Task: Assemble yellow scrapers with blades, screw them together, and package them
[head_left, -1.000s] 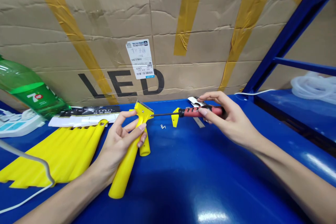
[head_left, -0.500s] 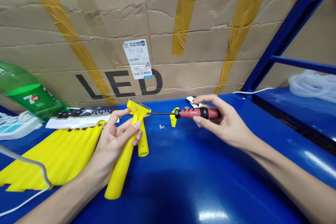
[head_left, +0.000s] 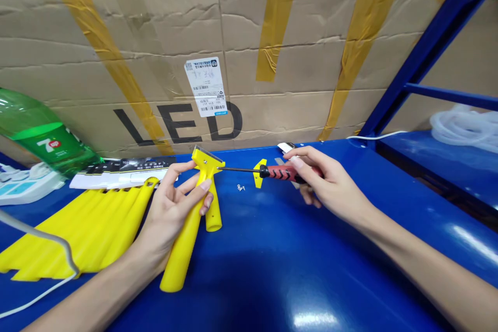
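My left hand is wrapped round a yellow scraper, its head tilted up and to the right. A red and black screwdriver is in the closed fingers of my right hand. Its shaft runs level to the left, and its tip meets the right side of the scraper's head. Behind the held scraper lies a second yellow handle. Small screws rest on the blue surface below the shaft. A yellow plate lies behind the shaft, partly covered by it.
Several yellow handles lie in a row at left, with black and white packaging behind them. A green bottle, a white power strip and a cable are at far left. A cardboard box stands behind; a blue frame rises at right.
My right hand has turned on the screwdriver, its fingers now in a different grip and the handle rotated. The scraper and my left hand have stayed almost where they were.
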Tool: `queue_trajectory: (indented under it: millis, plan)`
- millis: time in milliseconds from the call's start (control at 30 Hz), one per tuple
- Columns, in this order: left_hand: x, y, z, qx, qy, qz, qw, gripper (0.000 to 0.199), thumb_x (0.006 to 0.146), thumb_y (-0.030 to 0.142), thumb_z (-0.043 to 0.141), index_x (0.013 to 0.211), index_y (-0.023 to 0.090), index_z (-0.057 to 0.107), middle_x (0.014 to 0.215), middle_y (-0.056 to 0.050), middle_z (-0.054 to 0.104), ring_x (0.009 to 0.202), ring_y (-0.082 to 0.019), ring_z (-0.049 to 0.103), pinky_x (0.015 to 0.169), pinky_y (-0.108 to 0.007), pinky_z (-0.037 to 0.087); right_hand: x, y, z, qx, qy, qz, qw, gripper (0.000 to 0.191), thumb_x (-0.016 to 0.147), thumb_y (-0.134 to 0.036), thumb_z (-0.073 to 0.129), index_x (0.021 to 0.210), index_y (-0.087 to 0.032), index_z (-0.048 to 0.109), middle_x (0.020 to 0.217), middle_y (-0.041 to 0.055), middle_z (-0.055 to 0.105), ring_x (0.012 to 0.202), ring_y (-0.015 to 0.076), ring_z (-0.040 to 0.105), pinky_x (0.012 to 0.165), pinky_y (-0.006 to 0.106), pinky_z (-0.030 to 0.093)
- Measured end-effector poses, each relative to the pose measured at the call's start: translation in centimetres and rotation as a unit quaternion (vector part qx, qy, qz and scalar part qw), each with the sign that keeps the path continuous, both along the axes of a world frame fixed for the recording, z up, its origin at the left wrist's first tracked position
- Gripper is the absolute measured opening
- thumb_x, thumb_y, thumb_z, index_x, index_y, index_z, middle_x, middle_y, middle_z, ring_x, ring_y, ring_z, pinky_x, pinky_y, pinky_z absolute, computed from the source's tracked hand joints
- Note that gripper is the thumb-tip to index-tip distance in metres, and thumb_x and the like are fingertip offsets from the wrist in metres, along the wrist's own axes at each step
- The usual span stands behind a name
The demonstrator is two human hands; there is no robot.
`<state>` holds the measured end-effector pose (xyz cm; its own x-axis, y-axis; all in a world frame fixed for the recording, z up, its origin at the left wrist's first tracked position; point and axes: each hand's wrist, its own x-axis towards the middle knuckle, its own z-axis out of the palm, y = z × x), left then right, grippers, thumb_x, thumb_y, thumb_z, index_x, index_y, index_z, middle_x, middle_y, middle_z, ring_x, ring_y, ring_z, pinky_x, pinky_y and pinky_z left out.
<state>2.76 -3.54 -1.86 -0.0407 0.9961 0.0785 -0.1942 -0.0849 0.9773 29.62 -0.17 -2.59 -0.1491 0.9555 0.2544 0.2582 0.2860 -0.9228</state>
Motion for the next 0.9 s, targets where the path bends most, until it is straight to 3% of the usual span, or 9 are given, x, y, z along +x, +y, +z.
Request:
queue_trajectory:
  millis: [67,167,267,400,467,567,667,733,900]
  plan:
    - [0.0,-0.1,0.1,-0.001,-0.001,0.005,1.0,0.047,0.076,0.023,0.084,0.111,0.026,0.052,0.067,0.004,0.063,0.054,-0.009,0.054,0.056,-0.019,0.043,-0.1,0.0,0.0,0.02,-0.003,-0.005,1.0,0.034,0.097,-0.053,0.057,0.111,-0.023,0.06,0.075,-0.0016,0.061,0.045,0.0099,0.052,0.042,0.025,0.04]
    - [0.1,-0.2,0.2,-0.005,0.006,0.005,1.0,0.049,0.075,0.024,0.085,0.11,0.026,0.051,0.065,0.004,0.062,0.053,-0.009,0.053,0.056,-0.02,0.043,0.3,0.1,0.2,0.08,-0.019,-0.02,0.996,0.034,0.088,-0.043,0.073,0.113,-0.023,0.063,0.091,0.0028,0.067,0.065,0.0142,0.06,0.058,0.028,0.048]
    - [0.2,-0.3,0.3,-0.014,0.019,-0.004,1.0,0.048,0.077,0.026,0.084,0.11,0.026,0.049,0.062,0.005,0.061,0.052,-0.009,0.051,0.054,-0.02,0.042,0.8,0.2,0.2,0.092,-0.042,-0.024,0.995,0.033,0.083,-0.038,0.078,0.109,-0.023,0.065,0.097,0.0045,0.069,0.075,0.0177,0.062,0.065,0.031,0.049]
    - [0.1,-0.2,0.1,-0.02,0.029,-0.008,0.999,0.049,0.077,0.027,0.083,0.11,0.027,0.048,0.06,0.006,0.061,0.048,-0.01,0.05,0.048,-0.019,0.041,1.3,0.3,0.3,0.115,-0.056,0.026,0.991,0.03,0.086,-0.033,0.075,0.111,-0.023,0.064,0.119,0.0083,0.067,0.089,0.0208,0.065,0.07,0.032,0.05]
    - [0.0,0.0,-0.1,-0.012,0.023,-0.005,1.0,0.049,0.076,0.026,0.084,0.109,0.027,0.048,0.063,0.006,0.061,0.047,-0.009,0.05,0.046,-0.019,0.04,1.3,0.3,0.4,0.123,-0.061,0.05,0.989,0.028,0.087,-0.032,0.075,0.111,-0.023,0.064,0.115,0.0076,0.067,0.09,0.0208,0.066,0.072,0.032,0.051]
    - [-0.2,0.1,-0.1,0.0,0.025,-0.005,1.0,0.049,0.074,0.025,0.086,0.106,0.026,0.049,0.072,0.003,0.066,0.045,-0.008,0.051,0.043,-0.019,0.041,0.9,0.3,0.5,0.089,-0.034,0.042,0.995,0.023,0.09,-0.038,0.072,0.103,-0.022,0.063,0.086,0.0034,0.068,0.073,0.0173,0.066,0.064,0.029,0.051]
    - [-0.3,0.0,0.3,-0.005,0.039,-0.008,0.999,0.049,0.073,0.025,0.087,0.104,0.025,0.05,0.071,0.003,0.067,0.044,-0.008,0.051,0.042,-0.02,0.041,0.3,0.2,0.4,0.002,0.009,0.019,1.0,0.033,0.096,-0.055,0.059,0.097,-0.021,0.057,0.064,-0.0023,0.061,0.04,0.0105,0.052,0.041,0.025,0.039]
    - [-0.3,0.0,0.5,-0.005,0.041,-0.003,0.999,0.049,0.072,0.024,0.087,0.103,0.025,0.05,0.071,0.002,0.067,0.046,-0.008,0.052,0.042,-0.019,0.042,0.1,0.1,0.4,-0.035,0.023,0.003,0.999,0.04,0.096,-0.061,0.053,0.095,-0.021,0.055,0.061,-0.0036,0.059,0.033,0.008,0.044,0.035,0.024,0.03]
    - [-0.5,0.2,0.5,0.004,0.033,-0.006,0.999,0.047,0.074,0.023,0.086,0.104,0.025,0.048,0.069,0.003,0.067,0.048,-0.008,0.052,0.046,-0.018,0.042,0.7,0.0,0.8,-0.035,0.077,0.072,0.994,0.031,0.088,-0.043,0.074,0.106,-0.023,0.059,0.086,0.0013,0.067,0.066,0.0127,0.061,0.06,0.026,0.05]
